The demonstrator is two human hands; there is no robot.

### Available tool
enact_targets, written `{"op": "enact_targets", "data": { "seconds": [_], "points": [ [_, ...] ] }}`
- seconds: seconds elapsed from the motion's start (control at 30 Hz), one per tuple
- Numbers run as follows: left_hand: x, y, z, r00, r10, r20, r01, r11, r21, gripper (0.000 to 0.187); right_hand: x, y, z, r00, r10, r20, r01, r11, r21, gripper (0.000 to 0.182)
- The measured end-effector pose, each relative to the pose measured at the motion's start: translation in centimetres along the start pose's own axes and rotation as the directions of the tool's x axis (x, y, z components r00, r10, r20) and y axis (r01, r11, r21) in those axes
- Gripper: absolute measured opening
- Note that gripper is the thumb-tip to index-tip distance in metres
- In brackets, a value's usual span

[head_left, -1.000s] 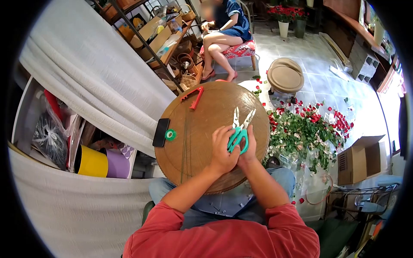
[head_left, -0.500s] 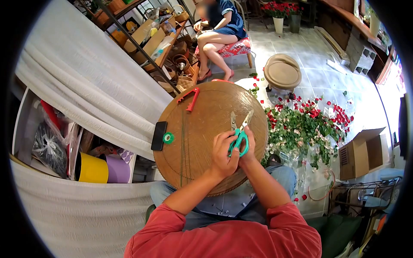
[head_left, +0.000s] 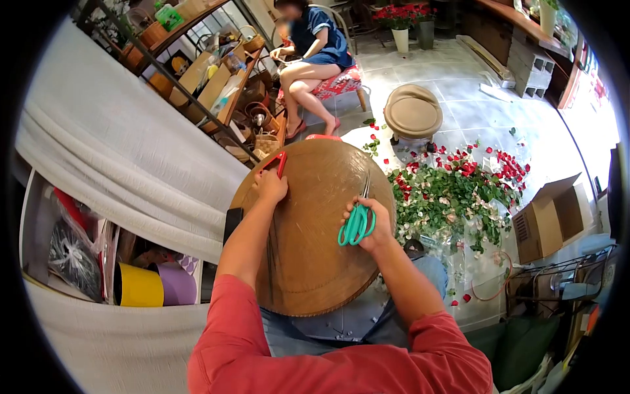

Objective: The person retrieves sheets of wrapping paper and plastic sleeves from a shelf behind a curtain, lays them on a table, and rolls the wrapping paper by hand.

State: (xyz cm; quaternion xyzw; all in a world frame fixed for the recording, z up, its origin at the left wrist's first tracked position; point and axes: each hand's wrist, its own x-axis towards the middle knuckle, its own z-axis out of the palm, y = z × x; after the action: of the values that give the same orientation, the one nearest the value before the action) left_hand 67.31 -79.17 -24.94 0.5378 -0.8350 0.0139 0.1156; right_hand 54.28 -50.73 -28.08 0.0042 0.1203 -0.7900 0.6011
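Note:
My left hand point(head_left: 272, 186) reaches to the far left part of the round wooden table point(head_left: 321, 269), its fingers closed on a red angular tool point(head_left: 282, 164) whose exact kind I cannot make out. My right hand point(head_left: 375, 226) grips green-handled scissors point(head_left: 357, 224) over the right side of the table. Their blades are together and point away from me. Several thin dark stems or wires point(head_left: 271, 262) lie beside my left forearm. A black phone point(head_left: 231, 223) sits at the table's left edge, partly covered by that forearm.
A heap of red and pale roses with leaves point(head_left: 459, 190) lies on the floor to the right, near an open cardboard box point(head_left: 551, 220). Beyond the table stand a round beige stool point(head_left: 413, 111) and a seated person point(head_left: 318, 49). White curtain point(head_left: 118, 157) hangs at left.
My left hand has left the scissors and moved forward-left to the red tool. The scissors have closed in my right hand. The green tape roll is now hidden. The view has shifted slightly.

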Motion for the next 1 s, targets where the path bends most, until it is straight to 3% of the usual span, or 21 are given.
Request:
{"op": "enact_targets", "data": {
  "seconds": [0.1,0.17,0.23,0.27,0.33,0.37,0.4,0.47,0.5,0.57,0.6,0.63,0.67,0.7,0.77,0.8,0.87,0.9,0.93,0.97,1.0],
  "points": [
    [-0.1,0.4,1.0,0.988,0.051,0.148,-0.058,0.997,0.049,0.034,0.5,-0.5,-0.1,1.0,0.005,-0.028,-0.003,0.997,0.077,0.017],
    [-1.7,1.3,2.3,0.958,0.223,-0.179,-0.265,0.927,-0.265,0.024,0.3,-0.9,0.3,0.998,-0.006,-0.061,0.011,0.997,0.076,0.017],
    [-5.7,4.3,-0.7,0.921,0.347,-0.177,-0.387,0.766,-0.514,0.021,0.1,-1.3,0.7,0.996,-0.056,-0.075,0.063,0.994,0.086,0.018],
    [-7.9,5.3,-1.3,0.884,0.424,-0.197,-0.461,0.721,-0.517,0.02,0.1,-1.4,0.7,0.996,-0.044,-0.077,0.05,0.995,0.087,0.018],
    [-12.6,7.6,-4.0,0.847,0.505,-0.166,-0.49,0.621,-0.612,0.017,0.0,-1.6,0.7,0.999,-0.044,-0.027,0.047,0.992,0.115,0.018],
    [-14.1,8.2,-4.6,0.823,0.551,-0.137,-0.496,0.579,-0.647,0.015,-0.4,-1.8,1.8,0.995,-0.059,0.077,0.051,0.994,0.098,0.019],
    [-15.4,9.0,-5.4,0.858,0.5,-0.115,-0.418,0.55,-0.723,0.016,-0.4,-1.7,1.6,0.996,-0.048,0.08,0.04,0.995,0.091,0.019],
    [-15.5,8.3,-4.8,0.849,0.522,-0.087,-0.345,0.421,-0.839,0.027,-0.4,-2.0,0.8,0.985,-0.11,0.134,0.1,0.992,0.075,0.02],
    [-15.1,7.8,-4.3,0.849,0.521,-0.09,-0.347,0.42,-0.839,0.027,-0.6,-2.2,0.9,0.974,-0.173,0.143,0.166,0.985,0.055,0.021],
    [-13.2,5.9,-2.6,0.836,0.419,-0.354,-0.549,0.622,-0.558,0.043,-1.1,-3.5,0.9,0.956,-0.235,0.179,0.232,0.972,0.034,0.021],
    [-11.9,4.1,0.2,0.832,0.427,-0.355,-0.555,0.618,-0.557,0.043,-1.4,-4.4,0.9,0.933,-0.291,0.213,0.294,0.956,0.015,0.022],
    [-10.3,1.9,4.1,0.891,0.335,-0.306,-0.433,0.828,-0.356,0.054,-2.0,-5.4,1.3,0.909,-0.319,0.268,0.335,0.942,-0.015,0.029],
    [-9.2,0.9,6.0,0.931,0.224,-0.288,-0.268,0.956,-0.123,0.064,-2.3,-6.3,1.5,0.905,-0.329,0.269,0.344,0.939,-0.012,0.029],
    [-8.7,1.3,5.9,0.927,0.235,-0.292,-0.28,0.952,-0.123,0.064,-2.4,-7.3,1.7,0.856,-0.396,0.332,0.422,0.907,-0.007,0.029],
    [-8.2,2.5,6.1,0.988,0.125,-0.096,-0.141,0.971,-0.192,0.078,-2.8,-9.1,1.5,0.768,-0.504,0.395,0.549,0.836,-0.001,0.032],
    [-7.8,4.5,4.5,0.987,0.137,-0.087,-0.152,0.969,-0.195,0.078,-3.0,-9.8,1.3,0.729,-0.551,0.407,0.596,0.803,0.02,0.033],
    [-7.7,10.5,0.5,0.97,0.139,0.198,-0.093,0.971,-0.221,0.078,-3.4,-11.0,1.0,0.692,-0.617,0.375,0.624,0.772,0.12,0.032],
    [-7.8,12.2,8.5,0.912,0.279,-0.301,-0.32,0.942,-0.097,0.068,-3.4,-11.5,0.8,0.668,-0.636,0.387,0.631,0.759,0.16,0.031],
    [-10.5,17.0,1.0,0.911,0.412,0.012,-0.396,0.883,-0.253,0.061,-3.6,-11.9,0.5,0.674,-0.628,0.389,0.626,0.765,0.152,0.031],
    [-10.9,19.6,1.3,0.765,0.609,0.208,-0.508,0.77,-0.385,0.054,-3.6,-12.4,0.3,0.639,-0.659,0.397,0.633,0.744,0.216,0.03],
    [-12.4,21.4,1.5,0.619,0.761,0.196,-0.432,0.538,-0.723,0.05,-3.6,-13.1,0.2,0.598,-0.691,0.407,0.638,0.717,0.281,0.03]
  ]
}}
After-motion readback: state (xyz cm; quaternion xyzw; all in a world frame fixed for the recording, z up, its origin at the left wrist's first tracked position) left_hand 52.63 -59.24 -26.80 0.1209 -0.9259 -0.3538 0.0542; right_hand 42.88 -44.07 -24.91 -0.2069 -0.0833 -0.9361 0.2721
